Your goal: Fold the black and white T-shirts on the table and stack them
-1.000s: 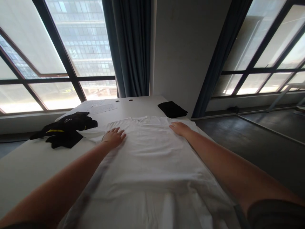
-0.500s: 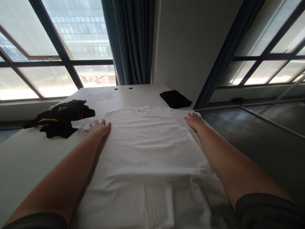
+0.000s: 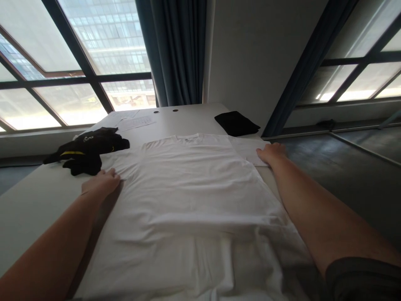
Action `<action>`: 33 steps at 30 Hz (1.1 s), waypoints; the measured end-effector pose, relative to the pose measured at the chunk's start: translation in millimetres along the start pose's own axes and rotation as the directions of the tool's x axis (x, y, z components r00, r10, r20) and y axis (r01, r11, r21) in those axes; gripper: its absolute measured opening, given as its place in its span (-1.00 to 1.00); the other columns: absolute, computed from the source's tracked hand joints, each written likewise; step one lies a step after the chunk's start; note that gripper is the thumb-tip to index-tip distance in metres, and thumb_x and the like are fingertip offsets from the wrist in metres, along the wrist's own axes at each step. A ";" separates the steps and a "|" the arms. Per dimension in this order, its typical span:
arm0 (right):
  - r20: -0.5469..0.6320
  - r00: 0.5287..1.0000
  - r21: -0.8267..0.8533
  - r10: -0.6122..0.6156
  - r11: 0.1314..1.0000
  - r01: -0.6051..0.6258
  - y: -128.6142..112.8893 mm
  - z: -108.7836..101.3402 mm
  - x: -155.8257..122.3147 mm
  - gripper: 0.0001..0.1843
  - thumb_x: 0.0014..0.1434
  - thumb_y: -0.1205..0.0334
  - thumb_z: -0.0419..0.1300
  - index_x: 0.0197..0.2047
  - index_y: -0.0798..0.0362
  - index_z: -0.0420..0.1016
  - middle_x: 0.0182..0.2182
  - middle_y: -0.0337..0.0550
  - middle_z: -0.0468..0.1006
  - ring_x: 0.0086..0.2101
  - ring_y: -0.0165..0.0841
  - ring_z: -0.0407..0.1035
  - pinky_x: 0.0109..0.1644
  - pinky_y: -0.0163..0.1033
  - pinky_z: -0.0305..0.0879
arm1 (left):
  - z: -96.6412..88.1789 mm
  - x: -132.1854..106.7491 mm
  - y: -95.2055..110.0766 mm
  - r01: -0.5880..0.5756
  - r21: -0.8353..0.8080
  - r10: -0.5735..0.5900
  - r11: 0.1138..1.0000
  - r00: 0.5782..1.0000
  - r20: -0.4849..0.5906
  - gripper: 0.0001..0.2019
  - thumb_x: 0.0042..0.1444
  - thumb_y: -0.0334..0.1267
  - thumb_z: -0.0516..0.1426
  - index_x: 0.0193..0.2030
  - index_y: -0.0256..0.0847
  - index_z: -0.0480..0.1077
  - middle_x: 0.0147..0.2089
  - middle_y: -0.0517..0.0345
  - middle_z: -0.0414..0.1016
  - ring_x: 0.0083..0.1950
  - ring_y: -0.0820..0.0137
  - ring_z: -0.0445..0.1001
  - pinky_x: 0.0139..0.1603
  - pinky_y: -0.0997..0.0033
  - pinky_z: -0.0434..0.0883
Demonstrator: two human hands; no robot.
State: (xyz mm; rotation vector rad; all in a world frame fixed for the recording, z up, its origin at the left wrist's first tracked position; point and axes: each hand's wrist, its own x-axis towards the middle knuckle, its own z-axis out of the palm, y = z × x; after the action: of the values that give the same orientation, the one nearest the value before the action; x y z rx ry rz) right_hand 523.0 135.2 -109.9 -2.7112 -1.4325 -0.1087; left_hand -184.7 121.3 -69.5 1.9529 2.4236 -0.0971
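A white T-shirt lies spread flat on the pale table, collar away from me. My left hand rests at the edge of the shirt's left sleeve, fingers curled onto the cloth. My right hand lies on the end of the shirt's right sleeve near the table's right edge, with fingers pressed down on the fabric. Whether either hand pinches the cloth cannot be made out.
A crumpled black garment with yellow trim lies at the left. A folded black cloth sits at the far right corner. Sheets of paper lie at the back. Windows and a dark curtain stand beyond; dark floor lies to the right.
Both hands have slid outward from the shirt's chest to the sleeves, the left one also coming back toward me. The sleeves now lie spread out.
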 end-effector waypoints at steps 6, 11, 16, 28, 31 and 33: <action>-0.029 0.988 0.027 0.149 0.989 -0.148 5.0 -20.0 -12.8 -0.38 0.30 -0.02 0.20 0.22 0.30 0.56 0.20 0.50 0.42 0.24 0.27 0.22 0.19 0.30 0.28 | -25.5 -8.7 0.7 0.165 -0.006 -0.165 0.986 0.984 0.069 -0.37 0.38 0.14 -0.13 0.36 -0.20 0.38 0.43 -0.34 0.31 0.33 -0.22 0.41 0.18 -0.19 0.38; -0.069 0.996 0.059 0.058 0.997 -0.054 -2.1 -26.8 -22.2 -0.55 0.36 0.24 0.08 0.18 0.26 0.57 0.18 0.40 0.48 0.22 0.16 0.28 0.19 0.14 0.31 | -23.2 -4.6 -0.4 0.135 -0.003 -0.135 0.991 0.991 0.022 -0.35 0.35 0.16 -0.08 0.37 -0.22 0.37 0.40 -0.35 0.33 0.31 -0.17 0.41 0.15 -0.12 0.43; -0.128 0.991 0.284 0.036 0.959 0.001 -0.2 -38.3 -21.0 -0.52 0.38 0.18 0.08 0.30 0.11 0.40 0.02 0.23 0.60 0.00 0.00 0.48 0.08 0.02 0.37 | -23.4 -4.8 -4.4 0.164 -0.079 -0.163 0.983 0.986 0.021 -0.23 0.34 0.23 -0.07 0.53 -0.22 0.15 0.46 -0.43 0.21 0.38 -0.26 0.33 0.22 -0.23 0.38; -0.068 0.972 0.458 -0.224 0.859 0.229 -0.3 -92.3 -27.0 -0.42 0.14 0.38 0.19 0.23 0.08 0.63 -0.20 -0.08 0.70 -0.36 -0.31 0.48 -0.13 -0.21 0.42 | -25.3 -3.5 -0.5 0.198 -0.089 -0.193 0.976 0.979 0.062 -0.23 0.33 0.17 -0.07 0.52 -0.32 0.12 0.40 -0.48 0.31 0.32 -0.24 0.41 0.16 -0.14 0.41; -0.119 0.923 0.348 -0.366 0.855 0.384 -29.5 -116.8 -36.1 -0.40 0.14 0.41 0.18 0.25 0.03 0.62 0.00 -0.04 0.69 -0.18 -0.23 0.56 0.01 -0.18 0.44 | -22.2 -0.4 -4.0 0.187 -0.090 -0.183 0.978 0.982 0.047 -0.23 0.34 0.17 -0.06 0.53 -0.30 0.10 0.41 -0.46 0.32 0.31 -0.23 0.41 0.17 -0.15 0.40; -0.145 0.860 0.269 -0.490 0.816 0.511 -49.2 -130.5 -43.8 -0.40 0.16 0.42 0.18 0.26 -0.01 0.61 0.17 -0.07 0.61 0.02 -0.15 0.54 0.17 -0.12 0.41 | -21.6 0.0 -4.9 0.189 -0.091 -0.186 0.978 0.982 0.042 -0.24 0.34 0.17 -0.06 0.52 -0.30 0.11 0.40 -0.44 0.35 0.32 -0.22 0.41 0.17 -0.15 0.40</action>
State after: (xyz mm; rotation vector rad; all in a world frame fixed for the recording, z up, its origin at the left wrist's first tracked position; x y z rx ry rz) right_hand 454.1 114.1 17.3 -2.0165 -1.9282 -0.0093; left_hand -189.1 121.7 -47.8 1.6684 2.5347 -0.0188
